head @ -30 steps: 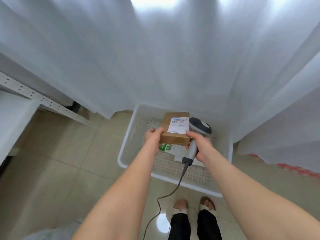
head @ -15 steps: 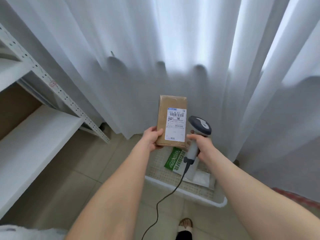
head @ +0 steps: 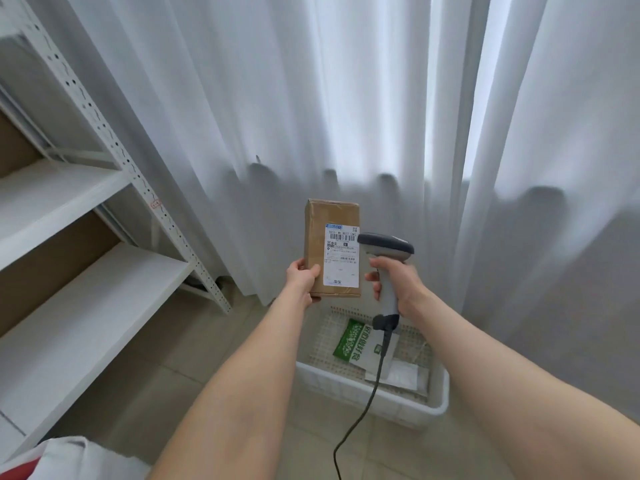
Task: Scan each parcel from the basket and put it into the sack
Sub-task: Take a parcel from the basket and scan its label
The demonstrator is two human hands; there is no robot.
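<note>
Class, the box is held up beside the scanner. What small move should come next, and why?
Probably aim the scanner in the right hand at the label and scan: the left hand holds the box upright, label showing, and the scanner head sits just beside its edge.

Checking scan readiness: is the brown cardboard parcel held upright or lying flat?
Upright. The left hand grips the brown cardboard parcel at its lower edge, long side vertical, white label facing the camera.

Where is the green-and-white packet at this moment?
The green-and-white packet lies in the white basket, lower right of centre in the head view, below the held cardboard box and beside the scanner cable.
</note>
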